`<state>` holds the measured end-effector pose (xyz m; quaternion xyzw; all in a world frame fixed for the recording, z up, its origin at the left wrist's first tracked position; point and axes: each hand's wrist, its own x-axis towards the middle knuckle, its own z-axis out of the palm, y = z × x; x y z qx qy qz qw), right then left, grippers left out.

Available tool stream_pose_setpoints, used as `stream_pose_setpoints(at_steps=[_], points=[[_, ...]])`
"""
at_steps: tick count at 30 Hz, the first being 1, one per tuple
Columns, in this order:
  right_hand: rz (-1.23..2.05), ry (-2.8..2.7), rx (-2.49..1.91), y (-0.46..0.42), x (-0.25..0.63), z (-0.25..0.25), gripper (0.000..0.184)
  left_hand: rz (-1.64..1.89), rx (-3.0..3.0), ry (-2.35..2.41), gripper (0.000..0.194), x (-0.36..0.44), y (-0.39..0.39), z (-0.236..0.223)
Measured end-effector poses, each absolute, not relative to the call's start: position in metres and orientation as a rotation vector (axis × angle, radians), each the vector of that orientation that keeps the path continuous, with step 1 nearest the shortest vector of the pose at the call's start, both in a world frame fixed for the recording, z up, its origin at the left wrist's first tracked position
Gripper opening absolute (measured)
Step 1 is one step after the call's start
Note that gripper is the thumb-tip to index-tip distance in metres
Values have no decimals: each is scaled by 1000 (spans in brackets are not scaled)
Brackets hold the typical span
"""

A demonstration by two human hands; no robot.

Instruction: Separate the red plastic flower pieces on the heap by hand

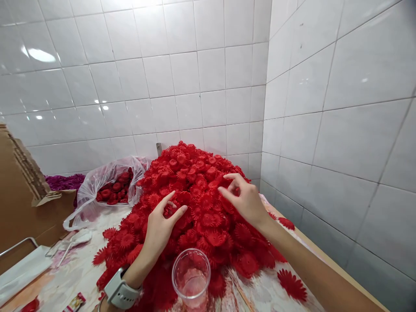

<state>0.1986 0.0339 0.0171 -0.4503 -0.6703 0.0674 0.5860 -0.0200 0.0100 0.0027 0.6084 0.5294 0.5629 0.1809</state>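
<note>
A large heap of red fabric flowers (208, 203) with fringed, notched petals fills the middle of the table. My left hand (162, 216), with a pale watch (121, 291) on its wrist, is over the heap's left side; thumb and index finger are spread apart with nothing between them. Over the right side is my right hand (242, 195), thumb and index curved with a gap between the tips. Red petals show behind that gap, and I see no flower held there. In front of the heap, between my forearms, stands a clear plastic cup (191, 277).
A clear plastic bag (94, 208) with dark red flowers lies at the left. Behind it is a purple pile (65, 182), and beside it a cardboard box (19, 195). A white tiled wall (182, 73) closes the back and right. One flower (291, 285) lies by my right forearm.
</note>
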Motion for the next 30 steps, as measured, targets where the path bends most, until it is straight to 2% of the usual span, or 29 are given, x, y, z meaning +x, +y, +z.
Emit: stream_pose_setpoints(at_steps=[3, 9, 13, 19, 23, 30], points=[[164, -1711, -1089, 28, 184, 10, 23, 1591, 1489, 1333, 39, -19, 14, 4], [-4, -1623, -940, 21, 175, 5, 9, 1458, 1236, 909, 24, -16, 14, 4], [-98, -1650, -859, 15, 167, -1, 10, 1355, 1310, 926, 28, -14, 8, 7], [-74, -1774, -644, 9, 156, -11, 9, 1278, 1413, 1027, 35, -10, 1, 11], [-121, -1937, -428, 7, 151, -16, 14, 1197, 1342, 936, 31, -5, -2, 5], [12, -1923, -605, 8, 151, -20, 13, 1159, 1339, 887, 25, -3, -2, -1]])
